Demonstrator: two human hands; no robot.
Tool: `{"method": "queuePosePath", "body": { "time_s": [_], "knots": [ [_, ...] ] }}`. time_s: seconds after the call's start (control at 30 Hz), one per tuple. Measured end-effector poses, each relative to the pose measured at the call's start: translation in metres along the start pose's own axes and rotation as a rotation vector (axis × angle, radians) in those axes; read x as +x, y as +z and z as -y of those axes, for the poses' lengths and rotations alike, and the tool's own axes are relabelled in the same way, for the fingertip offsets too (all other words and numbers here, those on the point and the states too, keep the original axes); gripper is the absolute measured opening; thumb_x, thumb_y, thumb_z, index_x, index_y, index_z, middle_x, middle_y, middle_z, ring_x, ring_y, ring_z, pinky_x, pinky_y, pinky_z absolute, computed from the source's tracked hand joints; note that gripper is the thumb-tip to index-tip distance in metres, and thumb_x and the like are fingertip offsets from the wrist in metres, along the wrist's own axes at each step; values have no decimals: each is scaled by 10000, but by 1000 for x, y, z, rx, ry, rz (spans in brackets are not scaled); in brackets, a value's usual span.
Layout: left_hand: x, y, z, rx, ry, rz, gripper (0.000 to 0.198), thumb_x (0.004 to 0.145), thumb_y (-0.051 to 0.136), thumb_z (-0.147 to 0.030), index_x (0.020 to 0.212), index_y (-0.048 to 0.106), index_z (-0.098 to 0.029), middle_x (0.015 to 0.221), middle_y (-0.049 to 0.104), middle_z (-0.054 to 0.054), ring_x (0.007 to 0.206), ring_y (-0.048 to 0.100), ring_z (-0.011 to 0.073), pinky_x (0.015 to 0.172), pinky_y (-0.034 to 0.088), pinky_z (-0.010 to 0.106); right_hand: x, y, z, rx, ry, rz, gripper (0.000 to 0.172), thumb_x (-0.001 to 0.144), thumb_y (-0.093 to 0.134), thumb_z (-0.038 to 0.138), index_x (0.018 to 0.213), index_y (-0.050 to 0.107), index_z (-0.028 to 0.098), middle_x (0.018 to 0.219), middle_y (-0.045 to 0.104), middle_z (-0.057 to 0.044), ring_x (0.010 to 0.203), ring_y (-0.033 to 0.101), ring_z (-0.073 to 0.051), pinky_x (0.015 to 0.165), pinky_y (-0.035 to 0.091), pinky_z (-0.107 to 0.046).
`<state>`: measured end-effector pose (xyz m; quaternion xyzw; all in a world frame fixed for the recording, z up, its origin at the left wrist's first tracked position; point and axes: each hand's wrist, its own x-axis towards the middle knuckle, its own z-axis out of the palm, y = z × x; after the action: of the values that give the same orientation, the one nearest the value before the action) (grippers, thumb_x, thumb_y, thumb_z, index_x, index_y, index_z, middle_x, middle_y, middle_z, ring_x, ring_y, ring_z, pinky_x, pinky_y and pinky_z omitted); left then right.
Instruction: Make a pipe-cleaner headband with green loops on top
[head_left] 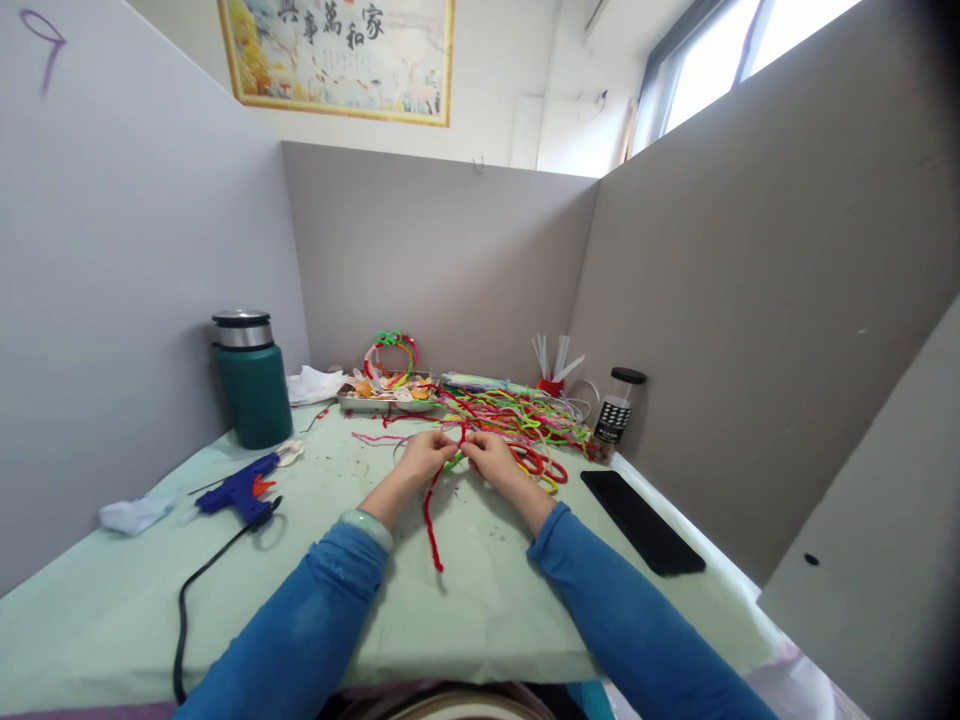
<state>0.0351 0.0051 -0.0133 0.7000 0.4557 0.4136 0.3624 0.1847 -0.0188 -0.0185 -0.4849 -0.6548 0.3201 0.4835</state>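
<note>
My left hand (424, 458) and my right hand (490, 461) meet over the middle of the table, fingers pinched close together. Between their fingertips runs a fuzzy red pipe cleaner (429, 520); one end hangs down below my left hand toward the tabletop. A bit of green shows just under the fingers, and I cannot tell whether it joins the red one. Beyond my hands spreads a heap of pink, red and green pipe cleaners (517, 412). Close to my right wrist lie red loops (553, 468) that look like scissor handles, with a yellow loop beside them.
On the left are a green flask (253, 390) and a blue glue gun (238, 490) with a black cord. At the back, a metal tray (386, 403) holds small pieces and a colourful ring. A black phone (641, 520) and a black-lidded jar (616, 415) are on the right. Grey partitions surround the table.
</note>
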Motion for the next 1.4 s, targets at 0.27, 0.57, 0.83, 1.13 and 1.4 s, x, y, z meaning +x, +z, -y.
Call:
{"method": "queuePosePath", "body": {
  "time_s": [0.27,0.57,0.83,1.13,1.4],
  "knots": [
    [-1,-2,1,-150,-84,96,282,613,637,-399,651,581,-125,504,472,-44,425,310,48,441,210,210,-1,0,3,2,18,-7,140,715,499,249,607,523,164,448,445,56,385,365,-68,383,258,-187],
    [0,-2,1,-176,-95,80,265,605,660,-375,657,584,-126,487,461,-51,409,310,45,427,205,212,-2,0,2,86,32,51,139,723,525,269,631,525,165,451,432,60,379,356,-62,376,248,-186],
    [-7,-5,-6,-315,-101,217,333,643,649,-451,625,531,-141,402,382,-67,349,301,46,390,213,211,-3,-2,3,366,30,117,184,703,592,343,731,534,170,577,470,53,458,400,-61,408,304,-180],
    [-9,-5,-15,-373,-65,96,335,620,687,-429,763,569,-150,502,453,-68,383,369,45,391,276,194,-2,0,1,291,49,134,208,720,584,363,705,535,161,512,463,58,411,390,-60,391,292,-187],
    [-8,-7,-14,-414,-161,58,284,578,710,-349,694,563,-135,435,425,-62,365,361,55,379,269,203,-6,11,5,245,94,136,194,689,613,326,776,531,173,502,497,63,394,424,-73,363,276,-183]
  ]
}}
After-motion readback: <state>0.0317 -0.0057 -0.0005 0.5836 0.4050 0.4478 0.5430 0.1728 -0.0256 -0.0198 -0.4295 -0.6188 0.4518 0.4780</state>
